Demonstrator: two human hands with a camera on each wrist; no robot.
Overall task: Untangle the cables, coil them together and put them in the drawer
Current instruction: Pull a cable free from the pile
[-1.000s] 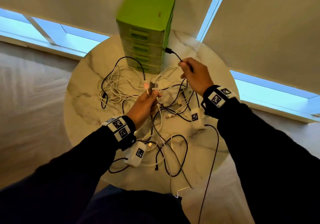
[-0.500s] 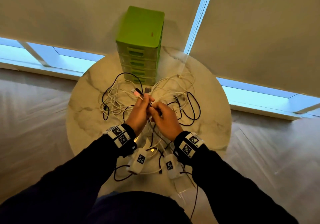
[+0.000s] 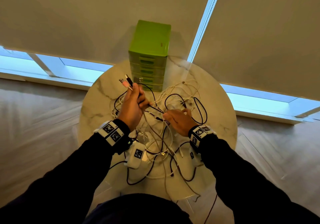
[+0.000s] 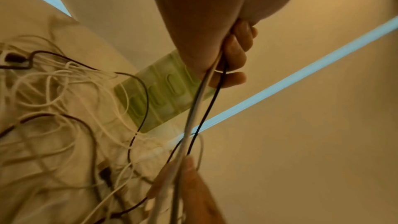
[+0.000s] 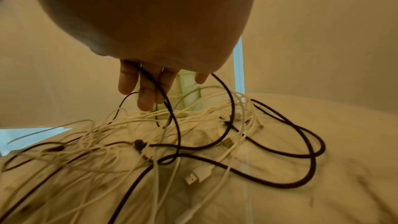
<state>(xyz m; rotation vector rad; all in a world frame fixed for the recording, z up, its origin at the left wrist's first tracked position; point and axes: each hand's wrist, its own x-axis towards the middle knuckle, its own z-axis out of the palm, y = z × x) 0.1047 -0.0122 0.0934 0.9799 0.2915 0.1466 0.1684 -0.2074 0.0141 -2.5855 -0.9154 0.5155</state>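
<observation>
The right hand [image 3: 178, 120] reaches with loosely spread fingers into the tangled cables [image 3: 173, 137] on the round marble table [image 3: 97, 113], a black strand draped across them; beyond, the left hand [image 3: 132, 106] grips several plug ends. Light and limp, they seem best taken by the plugs. The green drawer unit [image 3: 150, 54] waits behind.

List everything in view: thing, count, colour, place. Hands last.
Cables: several, exact count unclear, white and black, tangled across the table.
Plugs: at least three, pink, black and silver, sticking up from the left fist.
Drawer unit: one, green, far edge of the table, drawers closed.
Table: one, round, white marble.
Blinds: two, beige, behind the table.
Left hand: grips a bundle of cable ends, raised.
Right hand: fingers reach down into the tangle, a black cable across them.
</observation>
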